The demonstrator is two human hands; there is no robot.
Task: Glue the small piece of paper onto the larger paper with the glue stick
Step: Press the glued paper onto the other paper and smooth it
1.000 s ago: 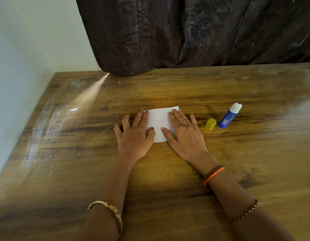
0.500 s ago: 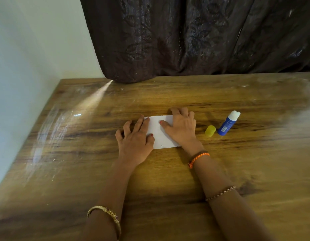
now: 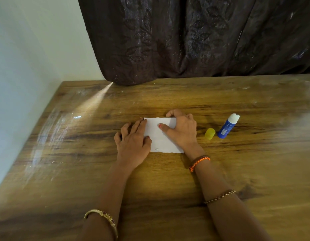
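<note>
A white paper (image 3: pixel 161 141) lies flat on the wooden table (image 3: pixel 81 171). My left hand (image 3: pixel 133 143) presses flat on its left edge, fingers spread. My right hand (image 3: pixel 182 129) lies over its right part, the thumb on the sheet and the fingers curled over the far edge. I cannot tell the small piece from the larger sheet; only one white surface shows. The blue glue stick (image 3: pixel 228 126) lies uncapped to the right, white glue exposed. Its yellow cap (image 3: pixel 210 133) sits beside it.
A dark curtain (image 3: pixel 194 40) hangs down to the table's far edge. A pale wall (image 3: pixel 29 66) runs along the table's left side. Bracelets are on both wrists.
My right hand slid forward over the paper's right part, its fingers now curling over the far edge. My left hand stayed on the left edge. The view tilted, so everything sits lower in the frame.
</note>
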